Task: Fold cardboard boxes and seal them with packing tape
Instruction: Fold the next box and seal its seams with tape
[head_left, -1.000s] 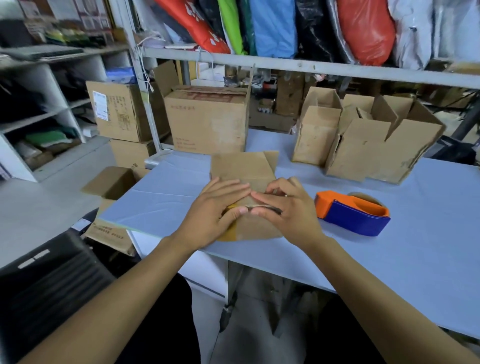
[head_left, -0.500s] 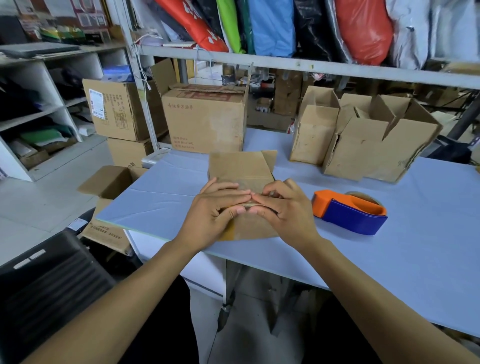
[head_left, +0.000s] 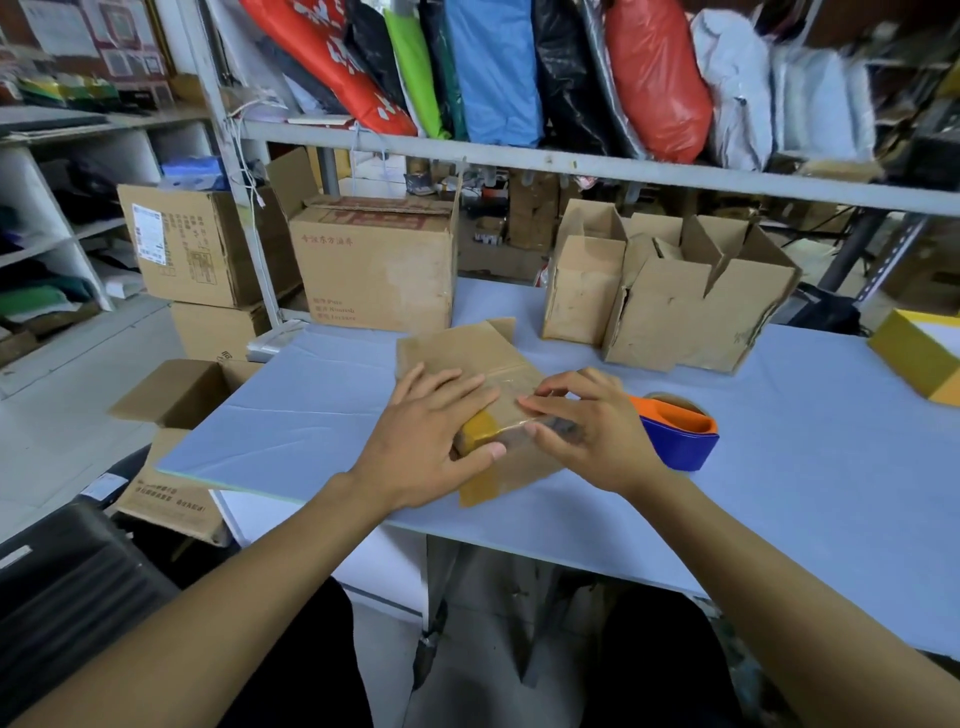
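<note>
Cardboard box (head_left: 467, 358) lay at the table's (head_left: 779, 457) near edge as the flat left hand (head_left: 426, 441) pressed tape down and the right hand (head_left: 587, 431), at three o'clock, apparently pinched the strip; smoothing came next, judging by the loose end.

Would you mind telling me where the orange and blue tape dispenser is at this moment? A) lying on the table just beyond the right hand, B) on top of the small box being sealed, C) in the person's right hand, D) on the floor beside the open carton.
A: the tape dispenser lies on the table just past the right hand, which touches the small box rather than holding the dispenser.
</note>
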